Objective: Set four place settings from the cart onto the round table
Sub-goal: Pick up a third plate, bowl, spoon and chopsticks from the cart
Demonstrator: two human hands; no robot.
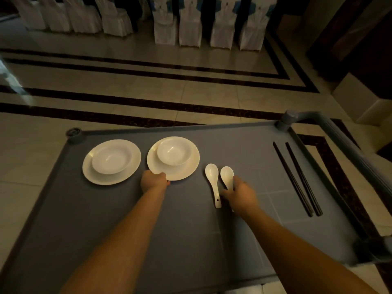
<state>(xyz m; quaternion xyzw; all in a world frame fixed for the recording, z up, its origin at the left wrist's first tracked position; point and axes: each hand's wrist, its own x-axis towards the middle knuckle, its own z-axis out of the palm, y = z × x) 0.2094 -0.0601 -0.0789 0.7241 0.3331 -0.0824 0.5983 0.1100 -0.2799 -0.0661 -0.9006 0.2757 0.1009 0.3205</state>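
Note:
Two white plates lie on the grey cart top [127, 219], each with a white bowl on it. My left hand [153, 180] grips the near rim of the right plate [182, 174], whose bowl [174, 151] sits toward its far side. The left plate [93, 172] carries its bowl [111, 159]. Two white spoons lie to the right of the plates. My right hand [239, 194] is over the handle of the right spoon [227, 176], fingers curled at it. The left spoon [213, 181] lies free beside it. Two pairs of black chopsticks [297, 178] lie further right.
The cart's grey handle rail [343, 141] rises along the right side, with corner posts at the far edge. Tiled floor with dark stripes stretches beyond. White-covered chairs [188, 24] stand in rows at the back. The round table is out of view.

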